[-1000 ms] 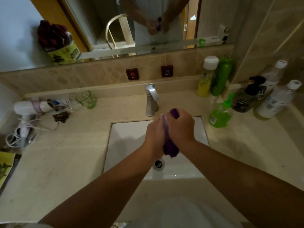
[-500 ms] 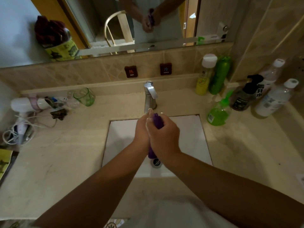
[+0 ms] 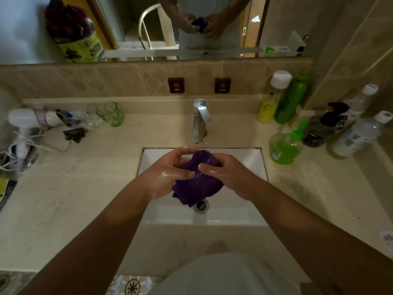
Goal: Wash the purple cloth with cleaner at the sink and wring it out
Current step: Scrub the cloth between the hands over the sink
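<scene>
The purple cloth point(image 3: 196, 184) is held bunched above the white sink point(image 3: 244, 158), over the drain point(image 3: 201, 206) and just in front of the faucet point(image 3: 200, 122). It is gripped from both sides: the left hand point(image 3: 168, 177) has fingers curled round its left part, the right hand point(image 3: 227, 173) has thumb and fingers pinched on its right part. White suds are seen on the left hand's knuckles.

Handling, judged: the cloth is soft and limp, folds freely, and appears wet, so it is likely heavier than when dry and somewhat slippery with soap. Nothing fragile is involved. A loose tail hangs toward the drain.

Grip advice: for wringing, the cloth is best gathered into a roll and taken near its two ends, one hand on each, then twisted in opposite directions over the sink so that run-off is kept off the desk point(image 3: 63, 199).

No water stream can be made out at the faucet. A green soap bottle point(image 3: 285, 145) stands on the desk near the sink's back right corner.
</scene>
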